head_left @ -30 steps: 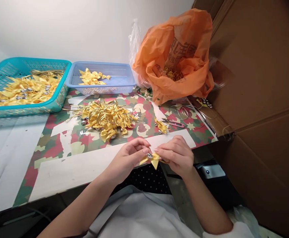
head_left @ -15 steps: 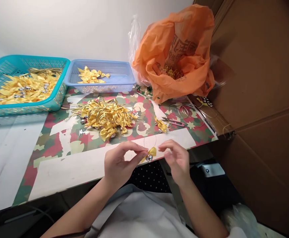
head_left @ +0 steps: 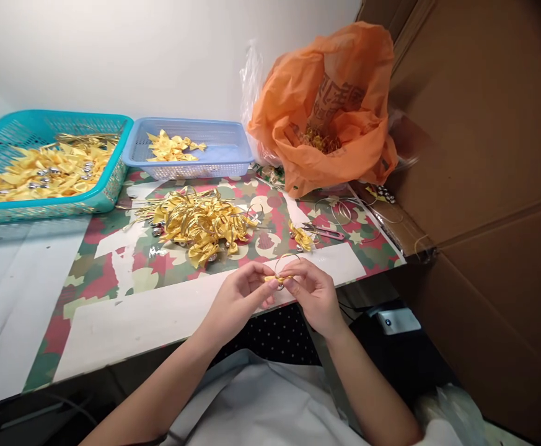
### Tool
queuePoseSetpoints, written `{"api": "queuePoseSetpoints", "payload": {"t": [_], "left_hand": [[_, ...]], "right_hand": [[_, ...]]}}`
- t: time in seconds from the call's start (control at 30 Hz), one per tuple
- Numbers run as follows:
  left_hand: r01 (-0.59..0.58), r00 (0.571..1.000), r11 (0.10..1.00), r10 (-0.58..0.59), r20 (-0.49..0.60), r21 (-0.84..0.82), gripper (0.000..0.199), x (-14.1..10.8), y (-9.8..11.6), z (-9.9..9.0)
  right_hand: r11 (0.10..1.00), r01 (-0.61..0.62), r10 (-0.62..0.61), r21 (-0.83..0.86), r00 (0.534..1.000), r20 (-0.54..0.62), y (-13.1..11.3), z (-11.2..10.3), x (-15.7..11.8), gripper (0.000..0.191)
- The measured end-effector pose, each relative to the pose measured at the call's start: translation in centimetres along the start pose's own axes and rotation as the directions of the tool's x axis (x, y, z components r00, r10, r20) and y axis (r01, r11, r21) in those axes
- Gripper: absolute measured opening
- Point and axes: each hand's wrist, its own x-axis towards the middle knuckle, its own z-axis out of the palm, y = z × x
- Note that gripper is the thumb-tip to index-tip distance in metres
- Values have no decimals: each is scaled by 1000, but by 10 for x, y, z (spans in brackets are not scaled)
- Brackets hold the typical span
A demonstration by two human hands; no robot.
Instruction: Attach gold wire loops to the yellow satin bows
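Over the front edge of the table, my left hand [head_left: 240, 297] and my right hand [head_left: 312, 294] meet at a small yellow ribbon bow [head_left: 277, 279]. Both pinch it between thumb and fingers, one at each side. A silver bell on the bow is mostly covered by my fingertips. A thin wire loop [head_left: 287, 256] rises above the bow. Beyond my hands lies a heap of yellow bows [head_left: 205, 223] with gold ties and some silver bells. Nearer my right hand are a small yellow bow with bells [head_left: 300, 236] and pink-handled snips [head_left: 326, 232].
A teal basket [head_left: 112, 186] of yellow bows and bells stands at the left. Beside it, a blue basket [head_left: 233, 167] holds fewer bows. An orange plastic bag [head_left: 289, 105] sits at the back, near a cardboard box [head_left: 493, 155]. Thin wire rings [head_left: 342, 210] lie at the right.
My right hand has moved left and closed on the bow, which my left hand was holding alone. The bell, plain to see before, is now mostly hidden by fingers.
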Motion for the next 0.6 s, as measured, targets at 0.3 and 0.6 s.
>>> {"api": "queuePoseSetpoints", "payload": {"t": [0.3, 0.6], "left_hand": [[61, 997, 992, -65, -35, -110, 28, 3, 7, 0], [-218, 952, 974, 226, -209, 61, 12, 1, 1, 6]], "right_hand": [[950, 179, -173, -255, 984, 46, -2, -7, 2, 13], [746, 184, -409, -640, 885, -222, -7, 8, -12, 14]]}}
